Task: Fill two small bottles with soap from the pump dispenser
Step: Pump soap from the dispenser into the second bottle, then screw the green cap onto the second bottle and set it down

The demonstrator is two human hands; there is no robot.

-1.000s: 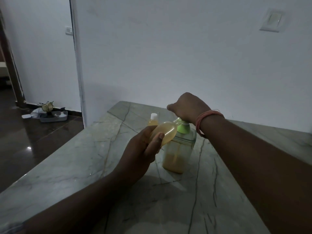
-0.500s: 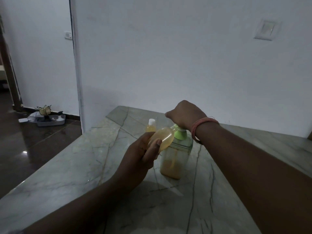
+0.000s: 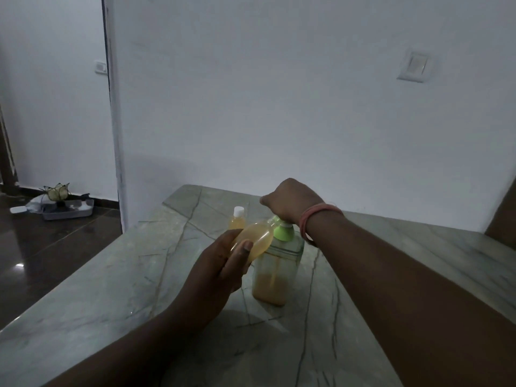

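Left hand (image 3: 220,263) grips a tilted translucent bottle (image 3: 255,238) at the boxy dispenser (image 3: 275,268); right hand (image 3: 287,201) curls atop its green pump (image 3: 282,229)

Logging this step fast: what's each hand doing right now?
Left hand: grips the small bottle, tilted toward the pump dispenser.
Right hand: fingers curled, pressing on the dispenser's pump top; exact grip cannot be told.

Tilted amber bottle (image 3: 255,239) meets green-topped pump dispenser (image 3: 275,270).
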